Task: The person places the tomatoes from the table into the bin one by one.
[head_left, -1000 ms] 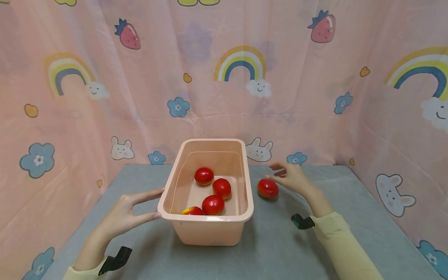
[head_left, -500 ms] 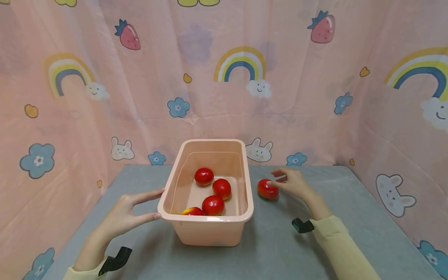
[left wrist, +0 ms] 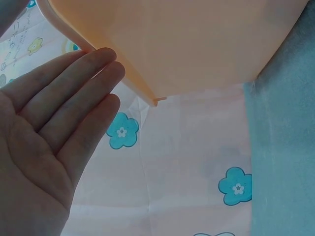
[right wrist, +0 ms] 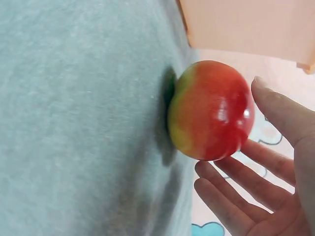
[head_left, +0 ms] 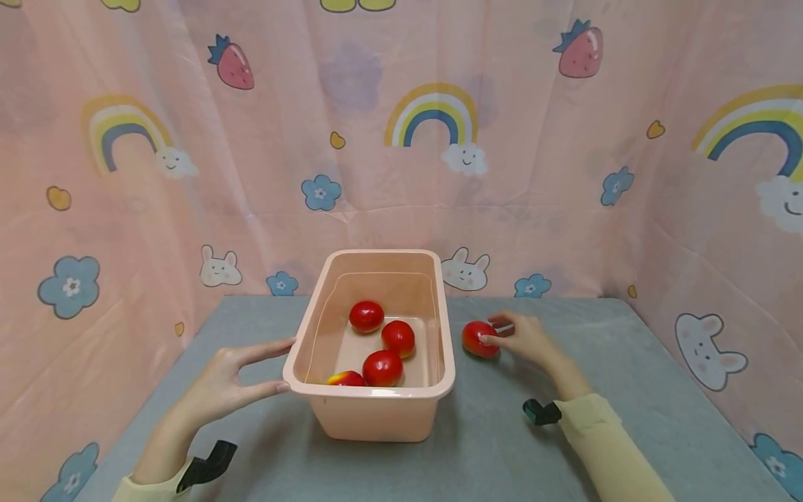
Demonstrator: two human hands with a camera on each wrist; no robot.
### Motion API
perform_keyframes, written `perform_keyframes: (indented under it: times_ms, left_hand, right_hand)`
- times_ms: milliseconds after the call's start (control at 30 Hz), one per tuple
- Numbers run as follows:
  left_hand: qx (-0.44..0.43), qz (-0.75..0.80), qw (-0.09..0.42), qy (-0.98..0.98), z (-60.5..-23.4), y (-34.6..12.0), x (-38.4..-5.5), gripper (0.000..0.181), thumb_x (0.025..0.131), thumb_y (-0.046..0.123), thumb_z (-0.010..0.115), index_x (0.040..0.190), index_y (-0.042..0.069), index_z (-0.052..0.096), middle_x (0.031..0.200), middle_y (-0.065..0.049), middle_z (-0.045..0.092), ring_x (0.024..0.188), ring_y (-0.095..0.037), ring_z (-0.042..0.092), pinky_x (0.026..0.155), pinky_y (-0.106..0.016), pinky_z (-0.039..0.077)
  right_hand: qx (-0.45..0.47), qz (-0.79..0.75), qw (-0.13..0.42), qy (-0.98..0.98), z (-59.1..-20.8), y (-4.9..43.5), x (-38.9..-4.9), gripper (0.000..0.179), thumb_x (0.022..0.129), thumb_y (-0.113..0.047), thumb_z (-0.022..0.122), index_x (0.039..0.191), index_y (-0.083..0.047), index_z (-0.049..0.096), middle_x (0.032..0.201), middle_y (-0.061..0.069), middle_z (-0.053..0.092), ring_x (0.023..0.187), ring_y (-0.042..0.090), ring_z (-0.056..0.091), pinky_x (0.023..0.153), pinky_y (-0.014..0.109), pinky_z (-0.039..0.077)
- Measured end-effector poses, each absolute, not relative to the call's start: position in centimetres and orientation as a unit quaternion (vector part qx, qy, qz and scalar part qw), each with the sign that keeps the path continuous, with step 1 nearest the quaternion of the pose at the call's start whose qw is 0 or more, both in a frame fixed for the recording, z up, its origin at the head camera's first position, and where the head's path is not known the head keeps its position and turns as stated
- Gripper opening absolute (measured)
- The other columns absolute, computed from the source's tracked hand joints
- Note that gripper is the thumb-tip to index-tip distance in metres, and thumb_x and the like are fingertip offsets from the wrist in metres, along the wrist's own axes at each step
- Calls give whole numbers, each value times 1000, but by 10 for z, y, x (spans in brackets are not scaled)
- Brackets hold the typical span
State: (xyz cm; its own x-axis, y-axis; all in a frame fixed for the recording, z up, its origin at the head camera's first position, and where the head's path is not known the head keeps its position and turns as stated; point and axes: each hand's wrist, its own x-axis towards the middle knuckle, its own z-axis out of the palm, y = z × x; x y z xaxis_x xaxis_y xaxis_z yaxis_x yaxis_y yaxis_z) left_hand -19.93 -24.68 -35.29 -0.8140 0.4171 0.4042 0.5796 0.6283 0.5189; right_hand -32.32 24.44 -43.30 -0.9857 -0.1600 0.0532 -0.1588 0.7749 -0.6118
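A glossy red apple with a yellow-green underside rests on the grey tabletop, right of a pale pink plastic bin. My right hand is at its right side. In the right wrist view the thumb comes up to the apple's edge, while the loosely extended fingers reach beside and partly behind it. On the other side, my left hand has straight, spread fingers, with fingertips right at the bin's left rim. Several red apples lie inside the bin; the front wall partly hides one.
The bin stands upright in the middle of the grey cloth-covered table. A pink curtain printed with rainbows, flowers and rabbits closes off the back and sides. A black wrist mount sticks out from the right sleeve.
My right hand has come down and nearer the loose apple, its thumb now overlapping the fruit in the head view. My left hand, the bin and the apples have stayed in place.
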Motion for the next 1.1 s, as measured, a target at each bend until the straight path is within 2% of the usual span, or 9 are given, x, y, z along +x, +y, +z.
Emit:
perform_keyframes:
  times_ms: [133,467,867,1100]
  left_hand:
    - [-285,-322,122,-894,-352,-247,-199,53,78,32,78,128,19,62,122,1,66,110,-22,64,84,-54,52]
    - [-290,-309,121,-897,-348,-248,-201,54,77,33,78,127,23,62,122,10,64,112,-13,62,87,-48,53]
    - [-289,-288,99,-908,-336,-247,-201,52,80,39,75,127,20,62,120,3,66,111,-20,63,87,-49,53]
    - [-277,-274,93,-916,-334,-245,-200,57,76,47,76,126,22,63,119,8,66,111,-14,63,87,-44,54]
  right_hand:
    - [-81,-318,2,945,-438,243,-322,66,78,-49,73,124,-5,56,121,20,61,104,35,61,81,43,56]
    - [-77,-319,-1,945,-444,240,-320,70,76,-49,74,126,-5,53,121,22,60,103,36,61,78,42,57]
    - [-71,-325,-5,943,-450,243,-320,73,75,-52,74,127,-5,53,121,22,60,103,36,61,76,41,58]
    - [-63,-335,-7,940,-450,242,-318,72,76,-50,75,128,-6,53,122,21,60,104,36,61,77,42,57]
